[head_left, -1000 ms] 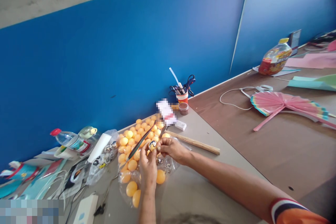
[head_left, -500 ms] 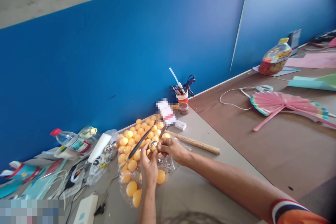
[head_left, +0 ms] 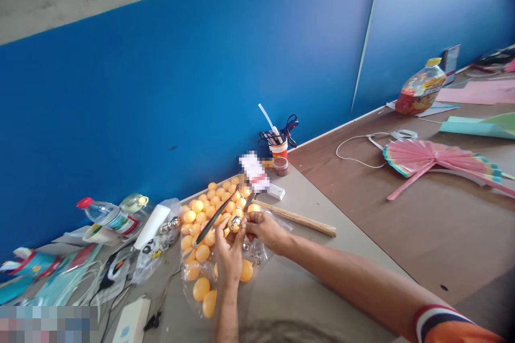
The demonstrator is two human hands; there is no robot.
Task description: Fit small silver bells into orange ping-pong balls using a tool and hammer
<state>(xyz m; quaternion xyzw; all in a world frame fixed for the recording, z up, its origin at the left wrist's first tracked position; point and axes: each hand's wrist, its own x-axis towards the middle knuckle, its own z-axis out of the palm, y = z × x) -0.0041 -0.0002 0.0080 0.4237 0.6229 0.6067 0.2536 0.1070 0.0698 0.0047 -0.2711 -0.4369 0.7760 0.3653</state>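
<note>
Between my two hands is a small shiny silver ball (head_left: 235,223) that mirrors the orange around it. My left hand (head_left: 229,257) comes from below, its fingers and thumb closed about the ball's left and lower side. From the right, my right hand (head_left: 266,230) pinches at the ball's right edge, and its fingertips are partly hidden. Directly beneath and behind both hands lies a clear plastic bag of orange ping-pong balls (head_left: 202,252). A dark strap (head_left: 213,221) rests across the bag. More silver balls (head_left: 246,246) show under my right hand.
A wooden stick (head_left: 301,218) and a small white box (head_left: 277,192) lie beyond my right hand. Behind stands a cup of pens (head_left: 278,149) beside a small lidded tub (head_left: 280,166). Bottles (head_left: 110,217) and a power strip (head_left: 132,321) are left; a pink paper fan (head_left: 434,155) is right.
Both hands stay almost in place. The fingers have shifted slightly around the silver ball, and a little more of it shows now. Everything else is unmoved.
</note>
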